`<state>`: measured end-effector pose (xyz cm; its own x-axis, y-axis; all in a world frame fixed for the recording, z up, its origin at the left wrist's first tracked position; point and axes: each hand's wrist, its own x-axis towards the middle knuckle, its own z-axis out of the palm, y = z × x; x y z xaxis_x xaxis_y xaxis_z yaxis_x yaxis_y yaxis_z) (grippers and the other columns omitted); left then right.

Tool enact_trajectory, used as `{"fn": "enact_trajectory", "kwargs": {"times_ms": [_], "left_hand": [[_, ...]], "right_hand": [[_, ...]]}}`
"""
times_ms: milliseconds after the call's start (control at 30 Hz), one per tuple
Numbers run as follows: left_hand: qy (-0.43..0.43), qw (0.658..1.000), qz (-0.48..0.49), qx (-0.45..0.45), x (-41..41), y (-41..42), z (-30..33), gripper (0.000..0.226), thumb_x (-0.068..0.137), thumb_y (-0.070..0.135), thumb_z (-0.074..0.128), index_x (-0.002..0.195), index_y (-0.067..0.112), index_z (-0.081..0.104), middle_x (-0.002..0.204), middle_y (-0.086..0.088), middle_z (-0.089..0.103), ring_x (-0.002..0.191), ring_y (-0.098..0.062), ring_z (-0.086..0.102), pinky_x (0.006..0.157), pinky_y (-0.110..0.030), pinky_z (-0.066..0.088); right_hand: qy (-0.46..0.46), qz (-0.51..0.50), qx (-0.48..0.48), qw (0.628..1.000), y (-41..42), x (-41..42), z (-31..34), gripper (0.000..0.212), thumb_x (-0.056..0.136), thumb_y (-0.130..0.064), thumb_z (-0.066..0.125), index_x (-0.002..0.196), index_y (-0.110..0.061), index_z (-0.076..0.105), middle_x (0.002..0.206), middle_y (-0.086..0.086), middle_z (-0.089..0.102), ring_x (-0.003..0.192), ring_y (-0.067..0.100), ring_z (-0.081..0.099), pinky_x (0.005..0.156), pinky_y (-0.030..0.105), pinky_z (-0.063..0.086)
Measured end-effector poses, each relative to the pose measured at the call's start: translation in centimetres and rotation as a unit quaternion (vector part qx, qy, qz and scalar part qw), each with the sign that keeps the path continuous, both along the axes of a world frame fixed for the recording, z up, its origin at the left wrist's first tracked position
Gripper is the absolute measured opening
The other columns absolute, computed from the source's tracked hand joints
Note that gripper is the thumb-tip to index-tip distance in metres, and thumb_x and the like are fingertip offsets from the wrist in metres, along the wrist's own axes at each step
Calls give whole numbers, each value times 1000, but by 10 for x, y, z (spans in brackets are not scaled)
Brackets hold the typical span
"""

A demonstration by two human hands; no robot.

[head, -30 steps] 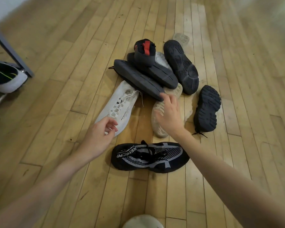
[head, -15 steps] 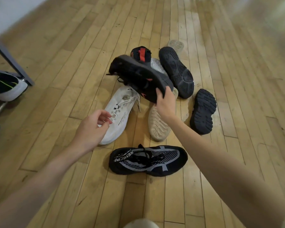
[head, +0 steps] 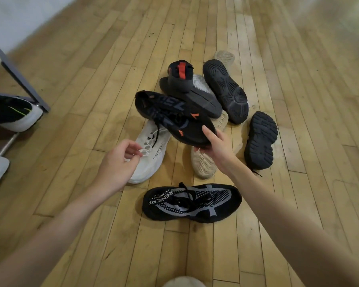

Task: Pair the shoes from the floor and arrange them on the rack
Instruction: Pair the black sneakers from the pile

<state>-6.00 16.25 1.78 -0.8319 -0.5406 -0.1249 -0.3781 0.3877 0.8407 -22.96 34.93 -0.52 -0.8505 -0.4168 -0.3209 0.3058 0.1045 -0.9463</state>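
Note:
A heap of shoes lies on the wooden floor. My right hand (head: 215, 145) grips the toe of a black sneaker with orange marks (head: 170, 116), lifted above the pile with its upper facing me and a lace dangling. Its mate (head: 190, 90) lies behind, sole up, heel raised. My left hand (head: 118, 164) hovers with fingers curled and apart over the toe of a white sneaker (head: 151, 150). A black-and-grey knit shoe (head: 192, 201) lies nearest me. A beige shoe (head: 205, 162) sits sole up under my right hand.
Two dark chunky shoes lie sole up on the right (head: 226, 90) (head: 260, 139). The shoe rack's grey leg (head: 19, 75) stands at the left, with black-and-white sneakers (head: 15, 114) on it. Bare floor surrounds the pile.
My right hand took hold of the black-and-orange sneaker, lifted it off the pile and turned it from sole up to upper facing me. My left hand stayed near the white sneaker.

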Motion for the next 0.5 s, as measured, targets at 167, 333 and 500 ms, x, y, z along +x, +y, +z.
{"fn": "enact_trajectory", "kwargs": {"times_ms": [167,333,500], "left_hand": [[5,997,66,-28,1,-6,4,60,91,33,58,142,17,33,142,-5,40,124,-17,45,102,-38,41],[32,964,195,179,2,-29,0,86,77,73,48,143,19,33,139,-5,48,124,-19,49,99,-46,44],[-15,937,213,275,-8,-44,-6,32,90,49,53,107,23,62,97,6,61,99,-16,57,64,-27,43]], "right_hand": [[-68,-14,-38,997,-5,1,6,29,97,-40,53,100,-13,63,85,6,68,65,17,61,49,23,45],[-92,-14,-16,996,-11,-1,13,34,92,-48,54,93,-17,69,86,4,74,86,23,66,72,31,46],[-87,27,2,996,-10,-14,15,29,93,-42,56,88,-16,68,82,6,69,78,21,64,65,27,46]]}}
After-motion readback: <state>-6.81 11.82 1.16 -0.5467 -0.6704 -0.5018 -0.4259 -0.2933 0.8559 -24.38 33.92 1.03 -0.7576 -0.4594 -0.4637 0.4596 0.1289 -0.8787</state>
